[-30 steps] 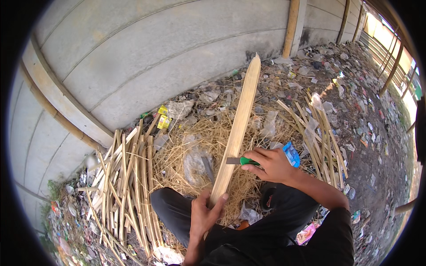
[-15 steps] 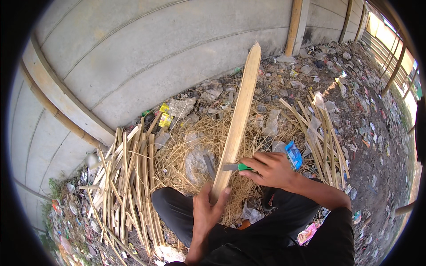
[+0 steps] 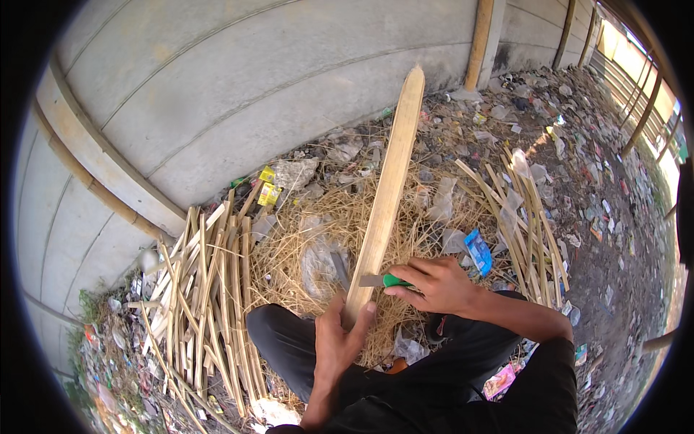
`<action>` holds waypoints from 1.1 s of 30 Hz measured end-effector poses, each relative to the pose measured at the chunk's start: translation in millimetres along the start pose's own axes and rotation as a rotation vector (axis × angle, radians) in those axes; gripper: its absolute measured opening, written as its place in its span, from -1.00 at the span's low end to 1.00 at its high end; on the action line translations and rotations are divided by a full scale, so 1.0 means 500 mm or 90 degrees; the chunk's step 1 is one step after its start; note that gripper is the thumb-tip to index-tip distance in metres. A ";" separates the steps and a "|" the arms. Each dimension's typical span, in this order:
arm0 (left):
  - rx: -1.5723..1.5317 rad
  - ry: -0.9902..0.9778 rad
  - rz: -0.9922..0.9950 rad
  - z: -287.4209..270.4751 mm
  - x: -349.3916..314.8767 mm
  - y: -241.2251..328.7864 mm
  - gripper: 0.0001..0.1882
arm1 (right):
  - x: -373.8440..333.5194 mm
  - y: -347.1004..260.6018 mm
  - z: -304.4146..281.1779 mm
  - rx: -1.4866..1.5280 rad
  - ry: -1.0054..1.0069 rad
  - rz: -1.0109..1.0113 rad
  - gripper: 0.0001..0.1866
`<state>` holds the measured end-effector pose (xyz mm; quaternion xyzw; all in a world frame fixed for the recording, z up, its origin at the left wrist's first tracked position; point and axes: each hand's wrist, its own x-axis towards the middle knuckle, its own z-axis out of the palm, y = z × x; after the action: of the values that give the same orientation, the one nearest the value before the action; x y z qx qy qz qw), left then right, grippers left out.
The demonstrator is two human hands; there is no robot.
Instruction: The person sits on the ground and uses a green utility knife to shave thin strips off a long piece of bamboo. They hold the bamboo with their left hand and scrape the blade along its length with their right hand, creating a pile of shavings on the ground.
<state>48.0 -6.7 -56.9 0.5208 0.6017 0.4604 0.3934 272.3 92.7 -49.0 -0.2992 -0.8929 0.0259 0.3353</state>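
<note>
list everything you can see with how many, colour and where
wooden slat: 1, pale tan, in front, pointing toward the wall
knife: 1, green handle, grey blade, across the slat's lower part
left pile of strips: 1, tan, left
right pile of strips: 1, smaller, tan, right
shavings: many, straw-coloured, around the slat
plastic bag: 1, clear, left of slat
yellow packets: 2, yellow, beyond left pile
blue packet: 1, blue, beside right hand
litter: too many to count, mixed, all around
wall: 1, grey, behind
posts: several, tan, along wall and far right
legs: 2, dark trousers, bottom
left hand: 1, bare, gripping slat's near end
right hand: 1, bare, gripping knife
</note>
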 end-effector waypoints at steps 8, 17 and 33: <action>0.002 0.005 -0.001 0.005 -0.001 0.009 -0.66 | 0.007 0.002 -0.006 0.043 0.003 0.048 -0.67; 0.019 -0.025 -0.049 -0.005 -0.007 0.002 -0.64 | 0.013 0.022 -0.010 0.047 -0.002 0.088 -0.68; 0.076 -0.003 -0.046 -0.016 -0.022 -0.012 -0.63 | 0.015 0.052 -0.019 0.096 0.014 0.078 -0.69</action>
<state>40.6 -19.1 -60.9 0.5220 0.6457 0.4080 0.3796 287.2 116.4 -43.6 -0.3271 -0.8649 0.1104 0.3643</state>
